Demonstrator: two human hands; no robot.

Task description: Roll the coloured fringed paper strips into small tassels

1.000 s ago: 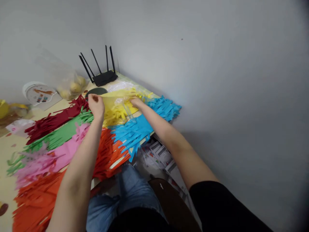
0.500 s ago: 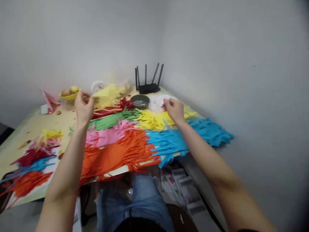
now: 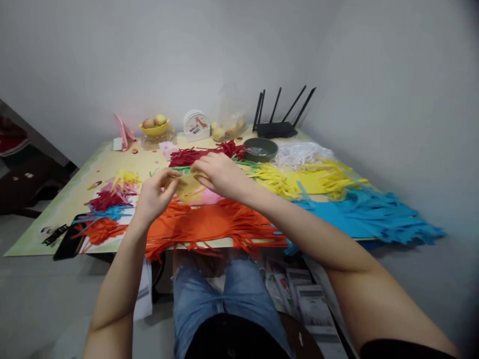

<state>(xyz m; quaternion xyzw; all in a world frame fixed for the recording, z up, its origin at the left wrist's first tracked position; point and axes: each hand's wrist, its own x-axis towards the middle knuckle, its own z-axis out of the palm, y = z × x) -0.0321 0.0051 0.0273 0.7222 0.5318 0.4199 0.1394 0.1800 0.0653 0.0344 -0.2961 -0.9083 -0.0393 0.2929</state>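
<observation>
The left hand (image 3: pixel 153 197) and the right hand (image 3: pixel 219 174) are meeting above the near middle of the table (image 3: pixel 101 167), and both are holding one yellow piece (image 3: pixel 187 187) of paper between them. The left grip is pinching its near edge with thumb and fingers closed. The right grip is curling shut over its far edge (how the piece is folded under those fingers is not showing). The piece is hovering just over the pink sheet (image 3: pixel 207 198) and the orange sheet (image 3: pixel 209 227), clear of the table.

Judging by how things are lying, the cutting is looking largely done. The orange sheet, the blue sheet (image 3: pixel 359 219), the yellow sheet (image 3: pixel 310 182) and the red strips (image 3: pixel 202 154) are all spreading across the table already fringed. The handling of single pieces seems to be only getting under way, since just a small heap of mixed strips (image 3: pixel 108 209) is sitting at the left, near a phone (image 3: pixel 67 243), while the large sheets are lying whole. A grey bowl (image 3: pixel 261 148) and a router (image 3: pixel 279 128) are standing at the back.
</observation>
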